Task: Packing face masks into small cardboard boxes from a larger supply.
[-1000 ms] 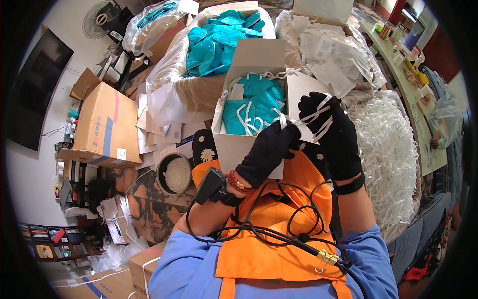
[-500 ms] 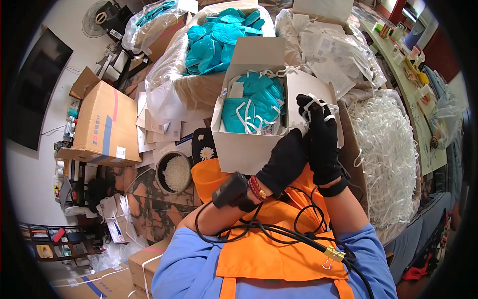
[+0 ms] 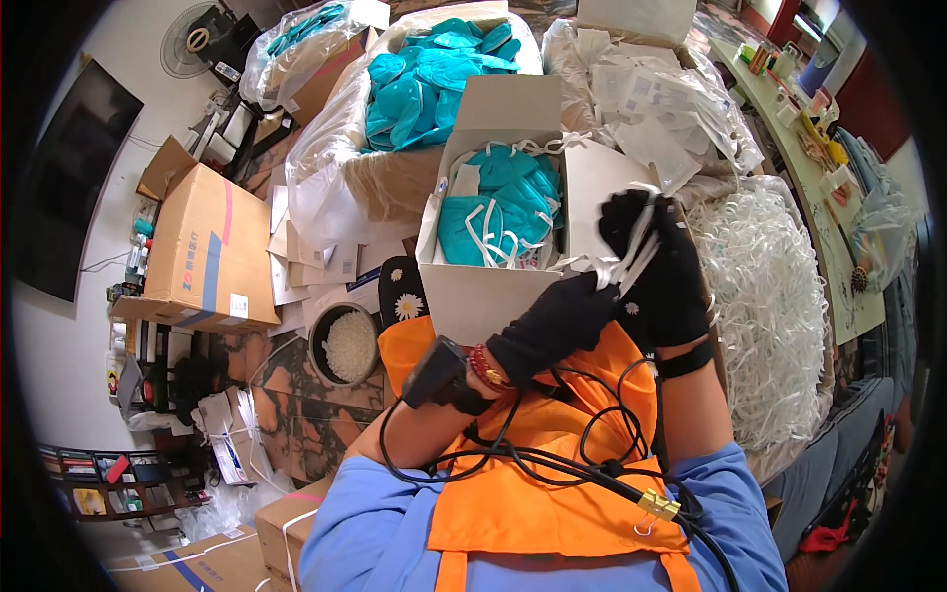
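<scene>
White elastic straps stretch between my two black-gloved hands, over the front right corner of an open white box. My left hand pinches their lower ends. Higher up and to the right, my right hand has its fingers closed round the upper ends. Inside the box lie several teal face masks with white straps attached; some straps hang over the box's edge. Whether the straps I hold are joined to a mask, I cannot tell.
Behind the box stands a plastic-lined carton heaped with teal mask shells. A lined carton of clear and white packets is at back right. Loose white straps fill a carton on the right. A bowl of white pellets sits left.
My hands have moved apart, the left one down and left, the right one slightly right. The straps now stretch visibly between them.
</scene>
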Demonstrator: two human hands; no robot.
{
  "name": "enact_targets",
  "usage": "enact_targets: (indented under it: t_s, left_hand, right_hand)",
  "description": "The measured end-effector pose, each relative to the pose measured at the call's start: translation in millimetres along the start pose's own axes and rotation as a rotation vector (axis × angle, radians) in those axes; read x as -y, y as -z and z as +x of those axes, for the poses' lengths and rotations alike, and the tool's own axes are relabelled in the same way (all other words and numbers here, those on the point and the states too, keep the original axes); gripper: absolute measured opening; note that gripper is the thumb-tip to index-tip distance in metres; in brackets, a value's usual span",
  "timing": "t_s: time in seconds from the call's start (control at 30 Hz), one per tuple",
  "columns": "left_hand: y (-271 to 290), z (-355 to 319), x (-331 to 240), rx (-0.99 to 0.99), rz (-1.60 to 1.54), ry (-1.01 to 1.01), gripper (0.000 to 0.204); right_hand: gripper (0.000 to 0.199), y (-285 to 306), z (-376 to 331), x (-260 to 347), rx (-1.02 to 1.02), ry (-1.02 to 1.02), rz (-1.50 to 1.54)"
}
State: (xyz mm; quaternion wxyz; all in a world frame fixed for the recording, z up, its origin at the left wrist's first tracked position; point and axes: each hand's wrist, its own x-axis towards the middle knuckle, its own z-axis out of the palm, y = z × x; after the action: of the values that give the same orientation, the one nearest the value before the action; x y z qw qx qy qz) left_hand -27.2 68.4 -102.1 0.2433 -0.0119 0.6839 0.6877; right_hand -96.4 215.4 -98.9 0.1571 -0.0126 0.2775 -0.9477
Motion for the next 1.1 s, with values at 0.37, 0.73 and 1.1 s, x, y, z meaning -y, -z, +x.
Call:
enact_targets:
  t_s: [0.37, 0.73, 1.1]
  left_hand:
    - [27, -11, -7, 0.101, -0.096, -0.002, 0.03]
    - [32, -20, -19, 0.351, 0.451, -0.299, 0.021]
    - [43, -49, -26, 0.364, 0.533, -0.027, 0.026]
  right_hand:
    - [0.024, 50, 9, 53, -0.043, 0.178, -1.04]
    - [0.053, -51, -33, 20, 0.714, 0.227, -1.325]
    - [0.021, -24, -56, 19, 0.698, 0.128, -1.718]
